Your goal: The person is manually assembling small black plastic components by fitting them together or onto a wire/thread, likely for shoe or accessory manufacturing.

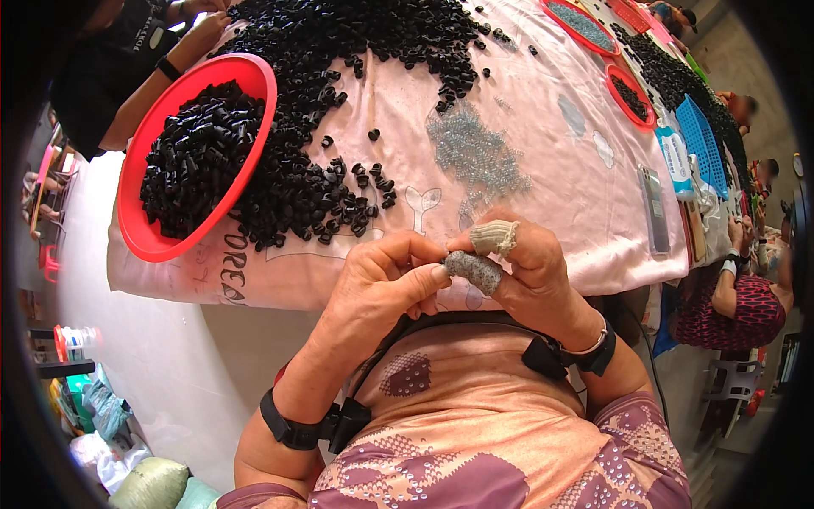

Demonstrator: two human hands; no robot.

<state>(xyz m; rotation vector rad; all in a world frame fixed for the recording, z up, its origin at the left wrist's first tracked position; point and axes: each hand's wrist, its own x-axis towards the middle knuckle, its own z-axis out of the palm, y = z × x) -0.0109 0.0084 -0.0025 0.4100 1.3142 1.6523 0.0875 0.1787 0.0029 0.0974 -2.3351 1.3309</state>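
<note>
My left hand (381, 276) and my right hand (538, 263) meet at the table's near edge, fingertips touching. Both are closed in a pinch; a tiny dark bit shows between the tips, too covered to name. On my right thumb is a speckled grey finger sleeve (475, 271), and a cream ribbed sleeve (494, 237) wraps the right index finger. Just beyond my hands lie many small clear pieces (479, 153) scattered on the pale pink cloth (577, 220). Small black ring-like plastic parts (314, 199) are heaped to the left.
A red basin (270, 93) of black tubular parts stands at the left. A co-worker's arm (140, 114) reaches in behind it. Toward the right are a phone (653, 208), a wipes pack (674, 161), a blue basket (702, 144) and smaller red trays (629, 95). Other people sit along the right side.
</note>
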